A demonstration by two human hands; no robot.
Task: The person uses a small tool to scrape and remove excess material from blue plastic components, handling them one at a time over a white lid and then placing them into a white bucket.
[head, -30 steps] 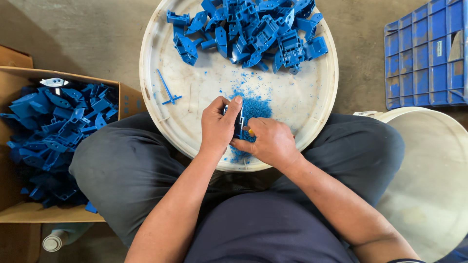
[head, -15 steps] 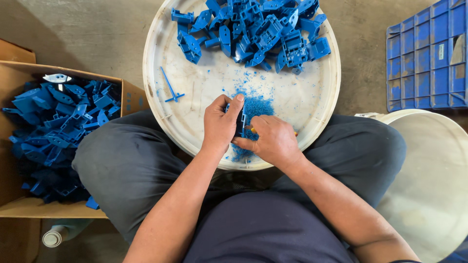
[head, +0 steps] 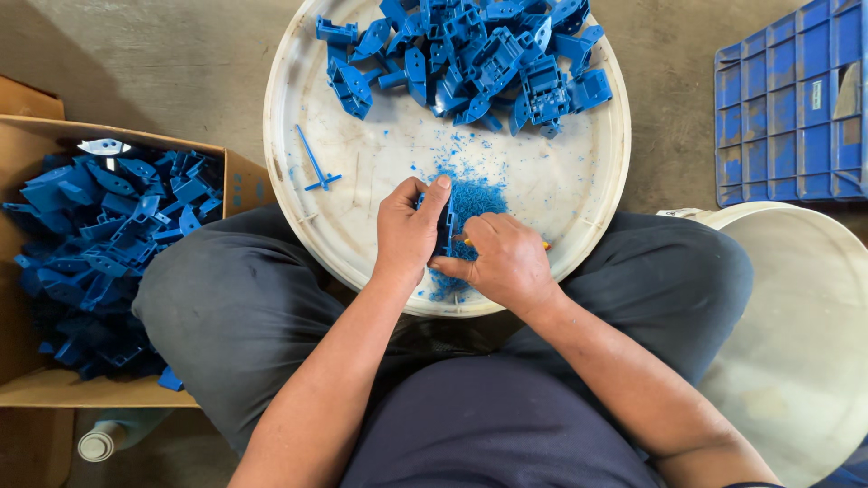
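My left hand grips a small blue plastic part over the near side of a round white tray that rests on my lap. My right hand is closed around a small tool with an orange tip and presses against the same part. Blue plastic shavings lie on the tray just beyond my hands. A heap of blue moulded parts fills the tray's far side. A thin blue sprue lies at the tray's left.
A cardboard box on my left holds many blue parts. A blue plastic crate stands at the upper right. A large white tub sits at my right knee. A white bottle lies at the lower left.
My hands stay together on the blue part with only slight shifts of the fingers. The view has moved a little.
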